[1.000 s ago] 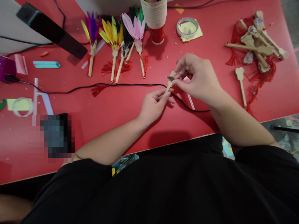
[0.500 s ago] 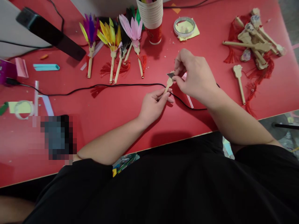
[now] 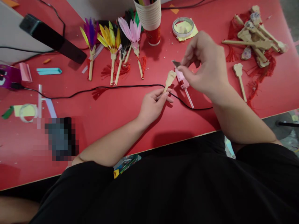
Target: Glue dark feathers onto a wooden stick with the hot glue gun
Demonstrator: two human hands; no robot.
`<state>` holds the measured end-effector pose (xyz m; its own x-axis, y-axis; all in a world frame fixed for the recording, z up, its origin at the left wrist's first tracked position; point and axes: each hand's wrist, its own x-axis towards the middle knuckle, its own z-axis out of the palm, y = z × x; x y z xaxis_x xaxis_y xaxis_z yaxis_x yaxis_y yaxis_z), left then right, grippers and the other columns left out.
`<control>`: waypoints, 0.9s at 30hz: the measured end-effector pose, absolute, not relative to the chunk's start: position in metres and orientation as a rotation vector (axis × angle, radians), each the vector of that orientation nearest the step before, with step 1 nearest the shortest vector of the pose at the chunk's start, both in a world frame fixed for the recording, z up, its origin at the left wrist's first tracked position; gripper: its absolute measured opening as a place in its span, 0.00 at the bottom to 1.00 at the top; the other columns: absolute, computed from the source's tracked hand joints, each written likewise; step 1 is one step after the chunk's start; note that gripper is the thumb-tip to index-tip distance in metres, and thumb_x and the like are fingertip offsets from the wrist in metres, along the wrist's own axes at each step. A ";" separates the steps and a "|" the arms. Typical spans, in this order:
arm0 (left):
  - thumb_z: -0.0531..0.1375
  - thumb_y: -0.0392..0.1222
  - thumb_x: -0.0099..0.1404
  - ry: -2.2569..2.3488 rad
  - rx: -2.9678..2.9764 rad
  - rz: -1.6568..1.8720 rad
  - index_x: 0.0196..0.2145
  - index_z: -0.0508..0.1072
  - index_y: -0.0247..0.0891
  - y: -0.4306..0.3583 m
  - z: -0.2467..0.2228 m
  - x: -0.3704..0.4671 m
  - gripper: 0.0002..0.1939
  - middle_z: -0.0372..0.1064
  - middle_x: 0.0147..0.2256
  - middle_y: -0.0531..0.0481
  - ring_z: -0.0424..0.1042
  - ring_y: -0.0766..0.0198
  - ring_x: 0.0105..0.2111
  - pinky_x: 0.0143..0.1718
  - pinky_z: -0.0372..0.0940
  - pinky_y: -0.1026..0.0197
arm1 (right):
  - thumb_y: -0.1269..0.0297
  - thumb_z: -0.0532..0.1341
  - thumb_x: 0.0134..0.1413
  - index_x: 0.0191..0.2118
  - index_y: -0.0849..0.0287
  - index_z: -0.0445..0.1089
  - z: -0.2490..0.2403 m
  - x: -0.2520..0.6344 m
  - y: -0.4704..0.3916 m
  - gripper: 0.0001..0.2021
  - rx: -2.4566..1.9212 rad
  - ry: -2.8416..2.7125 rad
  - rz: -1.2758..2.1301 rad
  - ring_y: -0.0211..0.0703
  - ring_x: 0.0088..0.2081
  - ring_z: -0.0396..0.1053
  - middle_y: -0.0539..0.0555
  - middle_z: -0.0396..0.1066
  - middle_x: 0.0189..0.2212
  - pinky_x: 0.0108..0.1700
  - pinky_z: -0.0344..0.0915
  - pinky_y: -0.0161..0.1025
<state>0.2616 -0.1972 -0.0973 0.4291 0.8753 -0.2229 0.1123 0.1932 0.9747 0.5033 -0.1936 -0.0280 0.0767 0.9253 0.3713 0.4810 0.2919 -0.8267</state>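
My left hand (image 3: 153, 104) is closed around the lower end of a small wooden handle (image 3: 170, 79), whose wider, lobed head points up and away from me. Pinched between the thumb and fingers of my right hand (image 3: 203, 67) is a small dark flat blade (image 3: 176, 63). The blade is held a little above and to the right of the wooden head, apart from it. Under and beside my right hand lies a pink glue gun (image 3: 183, 79) with a clear glue stick (image 3: 189, 99) sticking out, partly covered by the hand.
Several feathered handles with red tassels, including a pink one (image 3: 133, 34), lie at the back left beside stacked paper cups (image 3: 149, 18). A tape roll (image 3: 183, 28) rests behind my right hand. Wooden handles (image 3: 254, 37) are piled at right. A black cable (image 3: 112, 87) crosses the table.
My right hand has lifted up and right with the blade, away from the wooden head. More of the glue gun shows. My left hand has stayed nearly still.
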 end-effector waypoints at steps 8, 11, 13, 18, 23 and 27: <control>0.76 0.61 0.80 0.972 1.277 0.714 0.57 0.91 0.36 -0.200 -0.098 0.261 0.24 0.91 0.38 0.43 0.92 0.55 0.39 0.48 0.88 0.53 | 0.56 0.87 0.53 0.34 0.44 0.77 -0.044 0.517 -0.178 0.19 -1.368 -1.466 0.849 0.54 0.37 0.81 0.50 0.83 0.33 0.42 0.81 0.54; 0.76 0.64 0.79 0.972 1.285 0.725 0.58 0.91 0.37 -0.204 -0.097 0.262 0.27 0.92 0.40 0.42 0.92 0.53 0.41 0.49 0.89 0.52 | 0.57 0.90 0.50 0.34 0.43 0.80 -0.049 0.519 -0.177 0.18 -1.374 -1.411 0.961 0.55 0.39 0.83 0.49 0.84 0.33 0.38 0.80 0.53; 0.76 0.65 0.78 0.969 1.286 0.740 0.58 0.92 0.37 -0.205 -0.096 0.263 0.28 0.93 0.41 0.42 0.92 0.53 0.42 0.49 0.89 0.52 | 0.58 0.90 0.49 0.35 0.44 0.82 -0.048 0.520 -0.177 0.17 -1.343 -1.398 0.971 0.52 0.37 0.82 0.49 0.84 0.33 0.39 0.79 0.51; 0.78 0.66 0.77 0.927 1.259 0.784 0.57 0.92 0.38 -0.205 -0.099 0.264 0.28 0.93 0.44 0.41 0.92 0.55 0.43 0.50 0.89 0.53 | 0.59 0.87 0.56 0.34 0.43 0.82 -0.037 0.518 -0.182 0.14 -1.330 -1.398 0.933 0.50 0.37 0.79 0.49 0.85 0.34 0.42 0.77 0.50; 0.80 0.62 0.75 0.909 1.218 0.811 0.56 0.91 0.39 -0.205 -0.104 0.264 0.25 0.92 0.46 0.42 0.92 0.57 0.46 0.52 0.88 0.56 | 0.48 0.87 0.58 0.38 0.43 0.82 -0.031 0.514 -0.187 0.16 -1.331 -1.447 0.853 0.54 0.39 0.79 0.53 0.84 0.35 0.45 0.78 0.54; 0.81 0.60 0.75 0.938 1.192 0.805 0.56 0.90 0.40 -0.204 -0.104 0.264 0.24 0.92 0.46 0.43 0.92 0.56 0.48 0.52 0.87 0.56 | 0.40 0.87 0.55 0.39 0.40 0.82 -0.033 0.514 -0.187 0.20 -1.367 -1.423 0.857 0.62 0.47 0.82 0.53 0.86 0.37 0.54 0.82 0.60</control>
